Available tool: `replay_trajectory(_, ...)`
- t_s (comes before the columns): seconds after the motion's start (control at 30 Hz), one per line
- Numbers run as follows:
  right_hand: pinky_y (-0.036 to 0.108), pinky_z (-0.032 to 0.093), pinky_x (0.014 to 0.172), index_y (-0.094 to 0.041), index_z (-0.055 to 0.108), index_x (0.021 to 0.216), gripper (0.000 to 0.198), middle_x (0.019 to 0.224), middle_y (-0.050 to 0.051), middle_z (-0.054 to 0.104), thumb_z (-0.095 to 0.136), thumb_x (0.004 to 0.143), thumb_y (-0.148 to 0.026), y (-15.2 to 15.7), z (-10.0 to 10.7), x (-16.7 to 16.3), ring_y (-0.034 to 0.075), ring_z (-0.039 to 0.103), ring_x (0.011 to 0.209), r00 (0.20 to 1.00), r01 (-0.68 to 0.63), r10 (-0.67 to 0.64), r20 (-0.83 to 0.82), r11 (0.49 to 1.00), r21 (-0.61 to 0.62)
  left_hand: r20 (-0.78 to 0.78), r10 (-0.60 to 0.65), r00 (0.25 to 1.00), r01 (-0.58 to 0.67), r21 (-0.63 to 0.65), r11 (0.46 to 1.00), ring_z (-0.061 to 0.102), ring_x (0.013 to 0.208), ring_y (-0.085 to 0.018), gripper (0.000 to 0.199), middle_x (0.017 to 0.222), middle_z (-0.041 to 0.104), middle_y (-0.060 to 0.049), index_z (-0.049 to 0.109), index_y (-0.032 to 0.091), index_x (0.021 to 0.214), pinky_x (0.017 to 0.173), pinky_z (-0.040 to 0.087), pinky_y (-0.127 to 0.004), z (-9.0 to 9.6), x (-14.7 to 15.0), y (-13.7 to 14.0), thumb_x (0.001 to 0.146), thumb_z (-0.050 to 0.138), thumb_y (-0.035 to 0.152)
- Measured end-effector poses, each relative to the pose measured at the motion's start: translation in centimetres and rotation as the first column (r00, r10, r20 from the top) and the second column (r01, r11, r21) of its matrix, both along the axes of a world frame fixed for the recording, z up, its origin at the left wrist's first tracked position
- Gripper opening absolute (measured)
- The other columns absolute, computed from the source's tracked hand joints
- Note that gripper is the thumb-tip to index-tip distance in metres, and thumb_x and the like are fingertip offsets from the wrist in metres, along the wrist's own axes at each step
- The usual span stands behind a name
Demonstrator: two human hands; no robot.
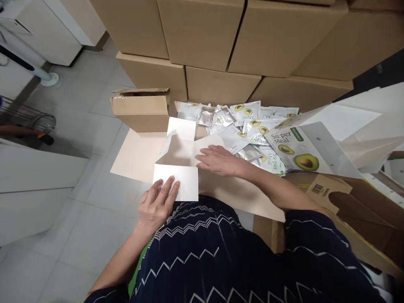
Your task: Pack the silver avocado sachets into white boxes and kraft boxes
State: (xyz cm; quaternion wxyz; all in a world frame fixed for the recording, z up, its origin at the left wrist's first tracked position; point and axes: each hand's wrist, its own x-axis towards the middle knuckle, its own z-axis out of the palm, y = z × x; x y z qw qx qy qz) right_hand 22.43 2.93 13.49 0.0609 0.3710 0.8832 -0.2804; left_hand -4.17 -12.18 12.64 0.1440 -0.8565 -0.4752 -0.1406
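A small white carton with its flaps spread lies in front of me, and its inside shows no contents. My left hand rests with fingers stretched over the near flap. On the carton's right flap lies my right hand, fingers extended and flat. Just beyond that hand is a heap of white and silver sachets printed with avocados. A larger printed sheet or flattened carton reading "Su-per Meal" leans at the right of the heap.
Stacked brown boxes form a wall behind the work surface. A smaller brown box stands at the back left. An opened brown box sits at the right. Tiled floor and white cabinets are on the left.
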Motion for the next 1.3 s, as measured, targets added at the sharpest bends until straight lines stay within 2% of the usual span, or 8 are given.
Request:
replay_trajectory(0.23,0.069,0.033,0.105,-0.034,0.046,0.148,0.076,0.16,0.014,0.034,0.067,0.082,-0.066,-3.5,-1.2,-2.0,0.053,0.031,0.139,0.999,-0.036,0.033,-0.039,0.998,-0.055,-0.138,0.044,0.989,-0.106,-0.482,0.87,0.064,0.106,-0.035,0.077,0.15,0.051,-0.018,0.047,0.018,0.147,0.074,0.06,-0.047,1.5,-0.6,-2.0,0.073,0.064,0.012)
replay_trajectory(0.4,0.07,0.034,0.104,-0.027,0.071,0.115,0.026,0.144,0.013,0.053,0.068,0.089,-0.024,-5.0,-1.8,-4.4,0.05,0.036,0.138,0.985,-0.171,0.173,-0.028,0.983,0.067,0.042,-0.054,0.998,0.069,-0.651,0.756,0.039,0.142,-0.044,0.078,0.151,0.051,-0.016,0.048,0.021,0.148,0.113,0.04,-0.065,1.4,-1.3,-0.9,0.08,0.073,0.051)
replay_trajectory(0.57,0.067,0.036,0.103,-0.021,0.072,0.103,0.032,0.119,0.013,0.067,0.049,0.091,-0.003,-5.1,-2.9,-6.0,0.046,0.038,0.138,0.969,-0.238,0.248,-0.007,0.936,0.261,0.051,0.042,0.998,0.011,-0.746,0.665,0.018,0.152,-0.046,0.063,0.153,0.05,-0.008,0.05,0.036,0.147,0.113,0.01,-0.081,0.7,-3.9,0.3,0.092,0.048,0.067)
replay_trajectory(0.77,0.064,0.04,0.106,-0.019,0.07,0.101,0.03,0.153,0.012,0.047,0.048,0.091,-0.001,-3.0,-6.4,-5.2,0.041,0.036,0.143,0.979,-0.106,0.141,-0.146,0.969,0.224,-0.041,0.381,0.924,-0.304,-0.683,0.664,0.019,0.149,-0.052,0.046,0.156,0.044,-0.012,0.06,0.037,0.138,0.106,0.012,-0.088,-4.6,-3.1,-0.1,0.098,0.045,0.055)
replay_trajectory(0.9,0.054,0.038,0.114,-0.017,0.069,0.107,0.034,0.158,0.013,0.04,0.043,0.092,-0.002,-1.9,-9.3,-4.1,0.028,0.036,0.147,0.938,-0.123,0.121,-0.325,0.992,0.014,0.012,0.461,0.887,-0.39,-0.517,0.762,0.008,0.148,-0.06,0.063,0.158,0.038,-0.018,0.059,0.033,0.14,0.102,0.014,-0.09,-9.1,-1.1,-0.4,0.083,0.067,0.061)
replay_trajectory(1.0,0.05,0.035,0.118,-0.017,0.055,0.138,0.044,0.166,0.017,0.022,0.055,0.094,-0.022,-1.6,-10.5,-4.4,0.029,0.027,0.152,0.92,-0.016,-0.038,-0.389,0.991,-0.133,0.11,0.488,0.866,-0.409,-0.406,0.817,0.016,0.15,-0.052,0.05,0.151,0.046,-0.019,0.064,0.028,0.131,0.107,0.021,-0.083,-11.5,-0.7,0.1,0.086,0.068,0.05)
replay_trajectory(1.13,0.058,0.035,0.115,-0.016,0.018,0.162,0.107,0.165,0.025,0.019,0.079,0.077,-0.043,-2.0,-11.7,-6.2,0.039,0.021,0.152,0.921,0.126,-0.191,-0.339,0.971,-0.204,0.203,0.443,0.873,-0.342,-0.394,0.853,0.053,0.134,-0.035,0.026,0.129,0.067,-0.013,0.068,0.026,0.115,0.117,0.017,-0.077,-12.5,-0.7,1.1,0.095,0.056,0.037)
replay_trajectory(1.3,0.041,0.052,0.099,-0.03,0.013,0.163,0.109,0.161,0.017,0.035,0.079,0.078,-0.041,1.0,-11.6,-4.6,0.03,0.057,0.129,0.912,-0.038,-0.151,-0.381,0.895,-0.445,0.232,0.399,0.887,-0.285,-0.402,0.87,0.07,0.108,-0.025,0.025,0.109,0.076,-0.006,0.07,0.027,0.104,0.124,0.008,-0.07,-11.9,-0.4,1.6,0.1,0.045,0.031)
